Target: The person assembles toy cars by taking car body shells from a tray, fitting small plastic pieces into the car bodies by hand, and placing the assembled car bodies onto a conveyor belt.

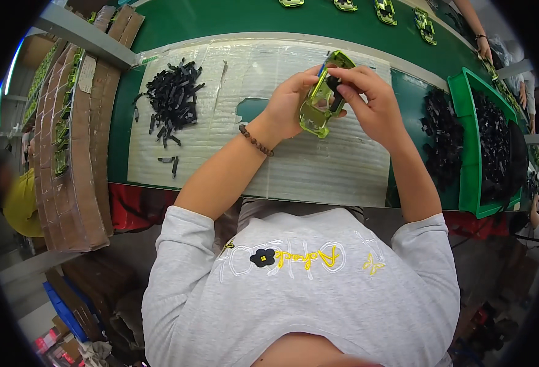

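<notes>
Counter [159, 27] w/ green top spans the view, curving at the rim; a pale corrugated sheet [318, 165] covers most of its middle, w/ a torn gap showing green near the left wrist. Stacked cardboard trays [77, 183] stand along the person's left, some w/ metallic-green parts showing in their slots. Green plastic bin [468, 140] sits at the right edge of the counter, filled w/ black parts; a loose heap of black parts [441, 137] lies just beside it on the counter. On the sheet's left half, a pile of small black plastic pieces [171, 98], w/ a few strays below it. Along the far edge, a row of metallic-green toy car shells [386, 11], well apart from the hands. Another person's hand [485, 48] shows at the far right. Held up above the sheet, center-right: one metallic-green toy car shell [318, 107], tilted, its front end toward the person. Left hand [291, 104], w/ bead bracelet [256, 140] on the wrist, is wrapped around the shell's left side, holding it. Right hand [370, 98] has fingers pinched narrow on a small black piece [337, 101] at the shell's right side, touching the shell.
</notes>
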A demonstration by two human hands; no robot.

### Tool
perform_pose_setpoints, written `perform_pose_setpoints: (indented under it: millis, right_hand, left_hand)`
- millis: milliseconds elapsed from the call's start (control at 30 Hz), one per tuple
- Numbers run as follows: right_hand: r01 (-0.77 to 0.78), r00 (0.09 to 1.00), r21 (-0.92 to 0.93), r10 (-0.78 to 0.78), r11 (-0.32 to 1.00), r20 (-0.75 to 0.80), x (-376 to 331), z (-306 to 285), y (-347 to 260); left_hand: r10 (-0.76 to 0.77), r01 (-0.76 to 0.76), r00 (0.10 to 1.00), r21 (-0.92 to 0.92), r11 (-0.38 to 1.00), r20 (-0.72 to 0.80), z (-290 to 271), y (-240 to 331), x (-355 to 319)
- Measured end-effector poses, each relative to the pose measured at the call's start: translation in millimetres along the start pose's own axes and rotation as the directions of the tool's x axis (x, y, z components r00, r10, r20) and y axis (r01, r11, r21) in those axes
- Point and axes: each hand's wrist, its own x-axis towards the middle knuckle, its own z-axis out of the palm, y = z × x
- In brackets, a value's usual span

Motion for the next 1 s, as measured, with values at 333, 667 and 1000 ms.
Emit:
perform_pose_setpoints:
  millis: [333,667,1000]
  right_hand:
    - [0.195,0.907,-0.633,-0.384,0.749,-0.174,-3.9,16.8,2.7]
    - [0.123,0.881,-0.705,-0.404,0.699,-0.247,2.4,22.3,13.8]
    - [0.033,0.999,-0.296,-0.04,0.954,-0.016,1.5,10.5,8.5]
  left_hand:
    - [0.084,-0.083,0.992,0.012,0.996,-0.091,3.7,-9.5,3.2]
    - [0.19,-0.17,0.968,0.13,0.977,-0.166,8.2,-18.3,1.3]
    - [0.122,-0.116,0.966,0.039,0.992,-0.226,4.0,-16.2,-0.2]
